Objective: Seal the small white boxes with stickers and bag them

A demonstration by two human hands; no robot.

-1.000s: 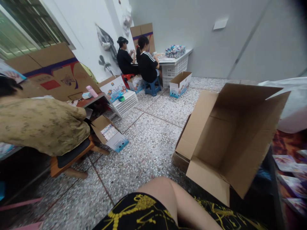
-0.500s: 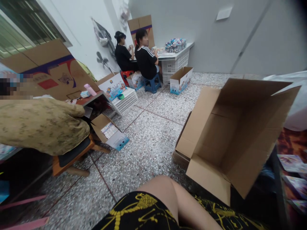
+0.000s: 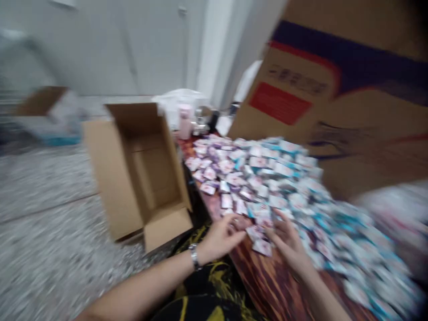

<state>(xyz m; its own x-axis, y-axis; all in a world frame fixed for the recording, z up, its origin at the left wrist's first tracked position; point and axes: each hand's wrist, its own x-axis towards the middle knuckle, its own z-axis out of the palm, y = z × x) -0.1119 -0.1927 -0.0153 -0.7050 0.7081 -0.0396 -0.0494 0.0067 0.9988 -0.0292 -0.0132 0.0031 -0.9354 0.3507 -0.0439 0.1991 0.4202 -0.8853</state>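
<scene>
Both hands hover over the front edge of a wood-patterned table (image 3: 257, 276), among small white, purple and teal packets (image 3: 234, 178). My left hand (image 3: 222, 238), with a metal band at the wrist, has thumb and fingers curved apart and nothing visible between them. Across from it, my right hand (image 3: 287, 240) has its thumb and forefinger spread beside a few small packets (image 3: 262, 245). Its fingertips are near or touching a teal-and-white packet (image 3: 262, 214); blur hides which.
An open cardboard box (image 3: 150, 178) stands left of the table. A large printed cardboard sheet (image 3: 334, 102) rises behind the heap. A pink bottle (image 3: 185, 120) and a white plastic bag (image 3: 174, 104) are at the far end. Another carton (image 3: 50, 116) sits on the speckled floor.
My view has swung right, from the room with seated people to the table with the heaped packets. Both my hands have come into view. The open cardboard box now appears on the left.
</scene>
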